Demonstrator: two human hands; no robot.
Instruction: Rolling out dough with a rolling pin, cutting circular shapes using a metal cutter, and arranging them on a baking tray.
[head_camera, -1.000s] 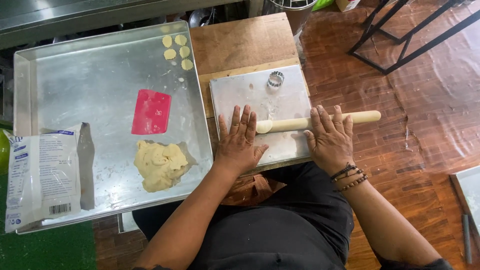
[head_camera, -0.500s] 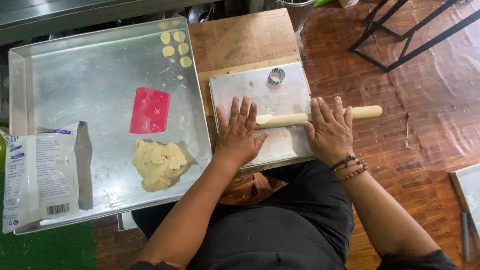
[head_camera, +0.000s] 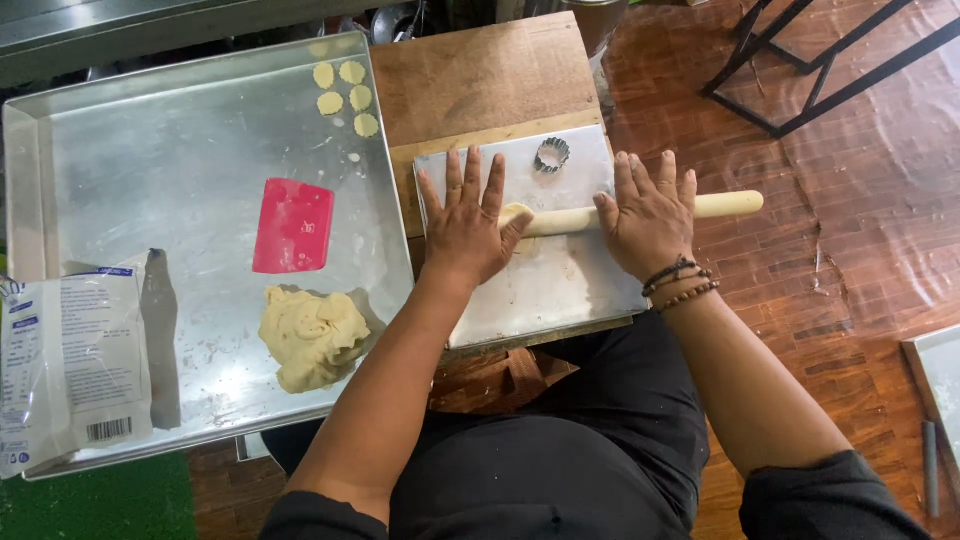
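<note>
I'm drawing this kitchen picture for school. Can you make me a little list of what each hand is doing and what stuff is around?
Left hand: flat, fingers spread, pressing on the rolling pin
Right hand: flat on the same pin
Under the pin: small steel sheet on a wooden board
Near the hands: round fluted cookie cutter
Big tray: lump of dough, red scraper, five cut dough rounds, white flour bag
Right wrist: bead bracelets
</note>
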